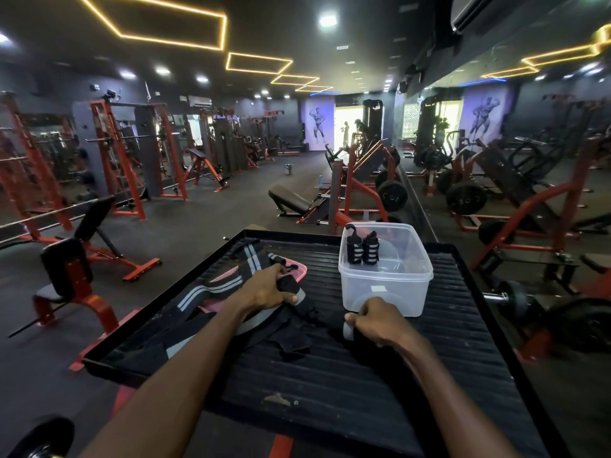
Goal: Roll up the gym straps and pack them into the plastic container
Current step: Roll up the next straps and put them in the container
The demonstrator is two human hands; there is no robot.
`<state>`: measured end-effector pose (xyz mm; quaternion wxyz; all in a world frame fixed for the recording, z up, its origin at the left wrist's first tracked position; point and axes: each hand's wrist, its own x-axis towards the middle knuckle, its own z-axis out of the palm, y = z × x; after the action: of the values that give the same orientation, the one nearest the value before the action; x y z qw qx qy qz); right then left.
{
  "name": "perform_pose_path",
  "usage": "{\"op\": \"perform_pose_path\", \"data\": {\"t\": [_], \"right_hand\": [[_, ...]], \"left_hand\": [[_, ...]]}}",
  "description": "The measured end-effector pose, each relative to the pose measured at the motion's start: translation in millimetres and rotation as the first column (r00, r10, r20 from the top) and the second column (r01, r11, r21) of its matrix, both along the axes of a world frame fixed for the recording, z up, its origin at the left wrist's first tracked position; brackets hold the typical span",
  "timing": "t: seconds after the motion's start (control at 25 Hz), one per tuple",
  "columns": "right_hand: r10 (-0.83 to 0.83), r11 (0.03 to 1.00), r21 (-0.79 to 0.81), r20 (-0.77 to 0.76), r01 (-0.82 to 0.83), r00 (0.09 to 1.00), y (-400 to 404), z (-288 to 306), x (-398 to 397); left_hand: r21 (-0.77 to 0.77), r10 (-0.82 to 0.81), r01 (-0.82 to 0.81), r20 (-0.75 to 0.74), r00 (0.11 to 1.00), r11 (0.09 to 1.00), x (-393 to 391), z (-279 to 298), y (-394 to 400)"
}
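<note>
On the black ribbed platform (pixel 446 325), the left hand (pixel 267 289) grips a black strap (pixel 198 292) lying over a pink lid (pixel 299 271), while the right hand (pixel 377 320) pinches its rolled end just before the clear plastic container (pixel 386 292), where two rolled straps (pixel 362 247) stand.

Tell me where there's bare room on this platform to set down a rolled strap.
Bare ribbed platform lies right of the container and near you, below the right hand. Inside the container, the front half is free; two rolled straps stand at the back. The left is crowded with loose straps under the left hand.
</note>
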<state>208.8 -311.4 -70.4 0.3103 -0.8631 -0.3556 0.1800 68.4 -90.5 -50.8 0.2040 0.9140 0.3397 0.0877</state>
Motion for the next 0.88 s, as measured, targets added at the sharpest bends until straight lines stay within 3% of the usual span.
{"op": "perform_pose_path", "data": {"t": [0.28,0.4,0.48,0.56,0.72,0.8,0.88], "right_hand": [[-0.010,0.995,-0.092,0.206,0.030,0.978,0,4,2],[-0.007,0.979,0.199,0.222,-0.038,0.975,9,16,-6],[0.071,0.870,0.484,0.066,-0.094,0.995,18,27,-16],[0.187,0.765,0.631,-0.027,-0.128,0.982,29,35,-23],[0.214,0.643,0.758,-0.039,-0.111,0.976,52,42,-24],[0.216,0.585,0.810,-0.115,-0.034,0.970,58,47,-22],[0.202,0.575,0.816,-0.212,0.059,0.956,65,51,-16]], "left_hand": [[0.162,-0.103,0.094,0.048,0.994,0.982,9,36,-7],[0.156,-0.120,0.108,0.074,0.990,0.982,8,61,-16],[0.125,-0.133,0.119,0.112,0.985,0.985,7,79,-24],[0.092,-0.153,0.142,0.125,0.980,0.986,7,95,-33],[-0.130,-0.116,0.157,0.278,0.953,0.979,8,110,-54],[-0.340,-0.024,0.157,0.364,0.931,0.927,3,113,-61],[-0.473,-0.009,0.182,0.345,0.939,0.862,-4,109,-58]]}}
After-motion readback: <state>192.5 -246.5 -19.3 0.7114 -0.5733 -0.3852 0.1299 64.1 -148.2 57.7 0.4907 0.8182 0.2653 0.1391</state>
